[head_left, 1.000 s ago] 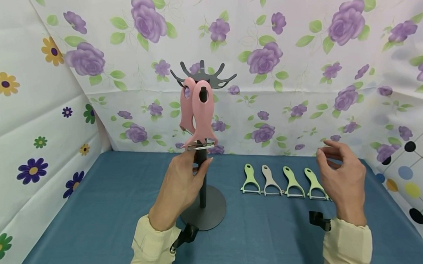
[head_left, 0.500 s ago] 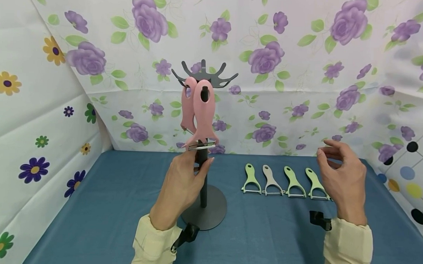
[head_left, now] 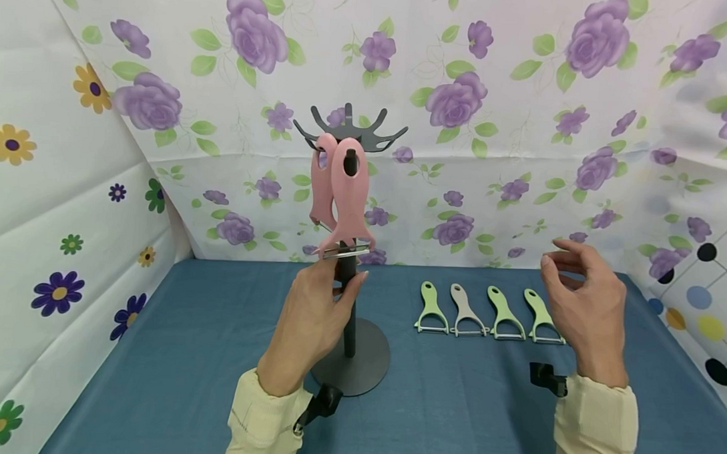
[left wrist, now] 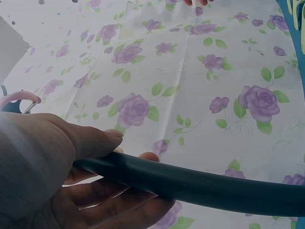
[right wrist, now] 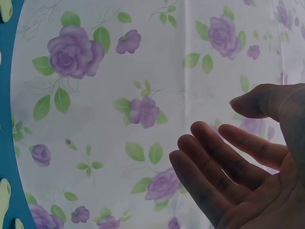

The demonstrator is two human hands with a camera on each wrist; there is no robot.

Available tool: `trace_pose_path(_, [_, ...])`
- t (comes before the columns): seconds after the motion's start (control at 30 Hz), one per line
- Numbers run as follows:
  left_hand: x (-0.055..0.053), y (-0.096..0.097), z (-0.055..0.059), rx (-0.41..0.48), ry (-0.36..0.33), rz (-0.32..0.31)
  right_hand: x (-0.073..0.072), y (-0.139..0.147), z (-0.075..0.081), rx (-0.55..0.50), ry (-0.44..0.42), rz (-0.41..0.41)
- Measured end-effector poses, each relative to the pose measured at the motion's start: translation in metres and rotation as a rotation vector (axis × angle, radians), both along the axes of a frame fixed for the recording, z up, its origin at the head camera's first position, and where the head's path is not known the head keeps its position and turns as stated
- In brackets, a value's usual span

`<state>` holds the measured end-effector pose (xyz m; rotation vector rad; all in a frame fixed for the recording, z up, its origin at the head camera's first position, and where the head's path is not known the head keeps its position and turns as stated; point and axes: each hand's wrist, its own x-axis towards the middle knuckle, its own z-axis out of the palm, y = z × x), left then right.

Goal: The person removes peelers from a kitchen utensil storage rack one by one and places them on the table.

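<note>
A dark grey utensil stand with a round base and a crown of hooks stands left of centre. My left hand grips its pole below the hooks, thumb on one side and fingers curled round the other. Two pink peelers hang from the hooks above that hand: the front peeler faces me, blade down, and partly covers the second peeler. My right hand hovers with loosely bent fingers and holds nothing. In the right wrist view its thumb and fingers are apart.
Several peelers lie in a row on the blue tablecloth between the stand and my right hand, including a green peeler and a pale grey peeler. A flowered cloth rises behind the table, with patterned cloths at both sides.
My right hand has shifted very slightly left. The left hand, the stand and the hanging peelers have kept their places.
</note>
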<state>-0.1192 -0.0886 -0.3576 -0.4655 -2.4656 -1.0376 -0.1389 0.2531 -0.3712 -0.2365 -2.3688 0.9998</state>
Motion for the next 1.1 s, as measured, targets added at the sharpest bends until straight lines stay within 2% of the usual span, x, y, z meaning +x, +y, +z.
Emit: trace_pose_path(1.1, [0.0000, -0.0004, -0.0005, 0.006, -0.001, -0.005, 0.0003, -0.0012, 0.0007, -0.018, 0.006, 0.006])
